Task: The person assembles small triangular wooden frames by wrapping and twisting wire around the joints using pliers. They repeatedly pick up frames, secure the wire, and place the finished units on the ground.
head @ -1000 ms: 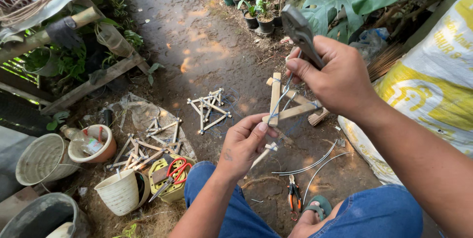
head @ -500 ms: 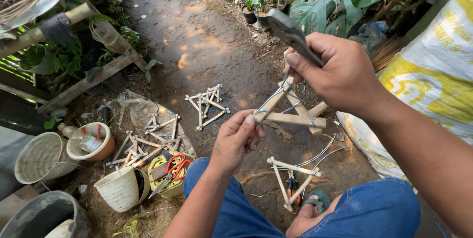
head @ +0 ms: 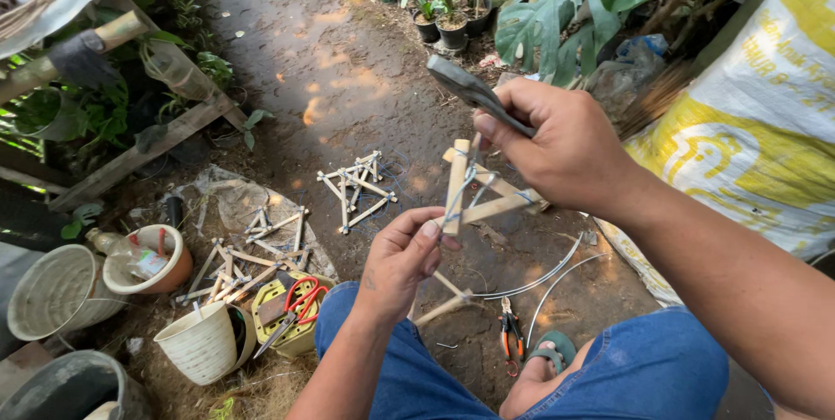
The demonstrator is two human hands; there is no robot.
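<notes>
Bamboo sticks tied with wire form a small frame (head: 481,198) held in the air above the dirt ground (head: 348,81), between the person's two hands. The right hand (head: 565,146) is closed around one end of the frame and also grips pliers (head: 474,94), whose dark handles stick up and to the left past the thumb. The left hand (head: 402,256) sits just below, thumb and fingers pinched together on the lower end of the upright stick, where thin wire runs along it. Under the hands, more sticks (head: 448,298) lie on the ground beside the blue-jeaned knee, with loose wire (head: 548,276) curving to the right and orange-handled cutters (head: 511,333) near a sandalled foot. Further off on the ground lies a finished frame (head: 357,187); another heap of frames (head: 252,250) rests on a sheet toward the left. Red scissors (head: 300,298) lie on a yellow block, next to a white pot (head: 200,346) and a bowl (head: 148,259). A yellow-and-white sack (head: 765,133) stands at the right.
</notes>
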